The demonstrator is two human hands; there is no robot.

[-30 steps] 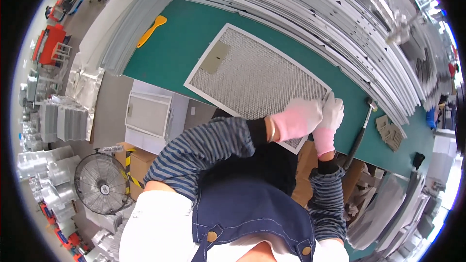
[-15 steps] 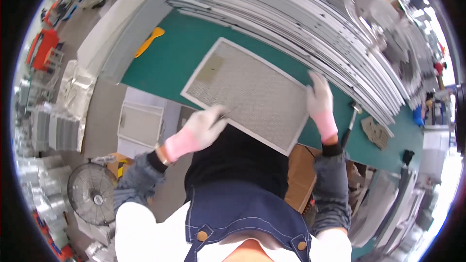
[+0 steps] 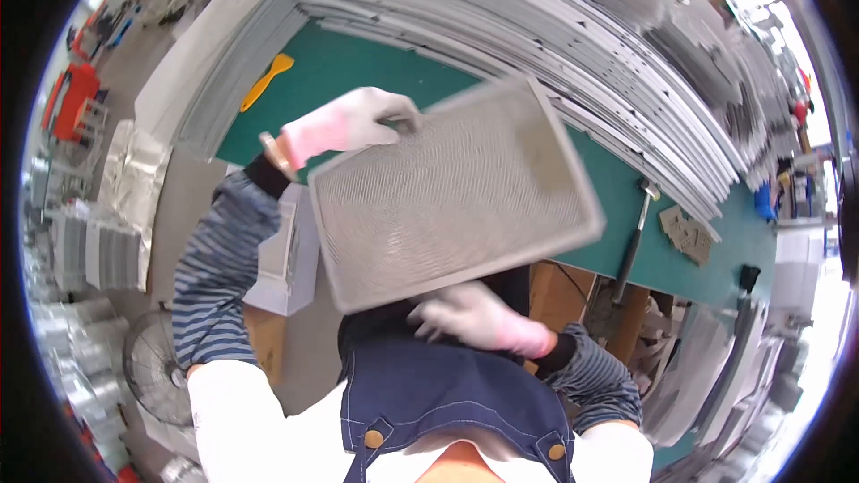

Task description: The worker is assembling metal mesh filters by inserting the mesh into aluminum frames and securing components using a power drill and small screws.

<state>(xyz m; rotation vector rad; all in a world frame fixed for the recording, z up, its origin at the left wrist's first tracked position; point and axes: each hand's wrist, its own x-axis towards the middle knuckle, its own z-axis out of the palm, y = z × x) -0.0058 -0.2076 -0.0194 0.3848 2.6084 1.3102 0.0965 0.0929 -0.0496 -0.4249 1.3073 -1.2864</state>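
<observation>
A rectangular mesh filter panel (image 3: 447, 192) with a pale frame is held up at a tilt over the table's near edge, slightly blurred. A darker patch shows near its right end. My left hand (image 3: 362, 121), in a white glove with a pink cuff, is closed on the panel's far edge, toward its left part. Just below the near edge, my right hand (image 3: 465, 315), gloved the same way, has its fingers spread and holds nothing that I can see. It is smeared by motion and seems apart from the panel.
Long pale metal profiles (image 3: 537, 45) are stacked along the back of the green table (image 3: 358, 63). A yellow scraper (image 3: 267, 80) lies at the left. At the right are a hammer (image 3: 635, 241) and a grey-beige glove (image 3: 687, 234). A white box (image 3: 291, 255) stands below the left front edge.
The panel has come up off the table and turned, its dark patch now at the right. My left hand has moved to its far edge; my right hand has dropped toward my body.
</observation>
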